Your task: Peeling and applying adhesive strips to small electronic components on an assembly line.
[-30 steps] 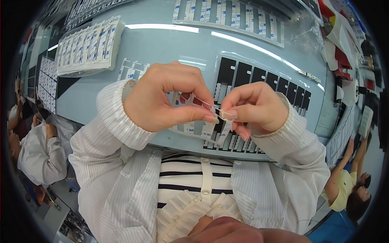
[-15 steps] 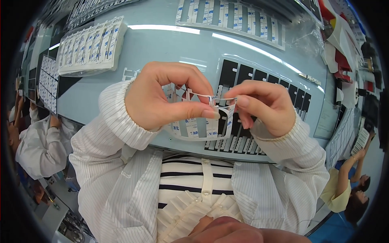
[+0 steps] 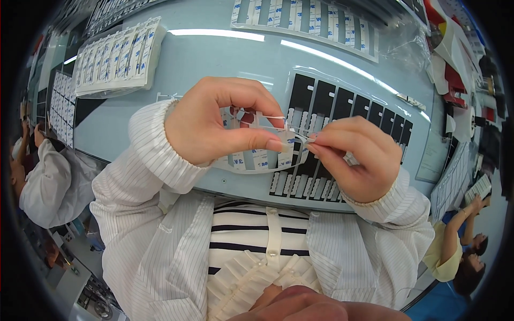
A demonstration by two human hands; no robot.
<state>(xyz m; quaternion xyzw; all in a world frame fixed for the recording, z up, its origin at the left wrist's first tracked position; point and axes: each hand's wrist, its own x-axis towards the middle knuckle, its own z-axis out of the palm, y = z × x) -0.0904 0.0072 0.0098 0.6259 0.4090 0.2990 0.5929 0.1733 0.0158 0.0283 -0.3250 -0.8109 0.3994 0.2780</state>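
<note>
My left hand (image 3: pixel 214 120) is closed round a curled sheet of adhesive strips (image 3: pixel 259 159), its thumb toward me and its fingers behind. The sheet has a translucent frame and white liners with blue print. Thumb and forefinger of my right hand (image 3: pixel 367 152) pinch a thin, clear edge of the sheet at its right end. That edge is pulled narrow between the two hands. Beneath them, black strips (image 3: pixel 325 99) lie in a row on the glassy table; white perforated pieces lie among them. My left hand hides part of the sheet.
A stack of similar adhesive sheets (image 3: pixel 115 59) lies at the far left. Another sheet (image 3: pixel 300 16) is at the back, beside crumpled clear plastic (image 3: pixel 404 45). Co-workers sit beyond both ends: a white sleeve (image 3: pixel 51 176) at left, a yellow one (image 3: pixel 441 251) at right.
My right hand has shifted a little right and toward me, its fingers drawn into a tighter pinch. The sheet's right end has bent along with it. My left hand stays nearly in place.
</note>
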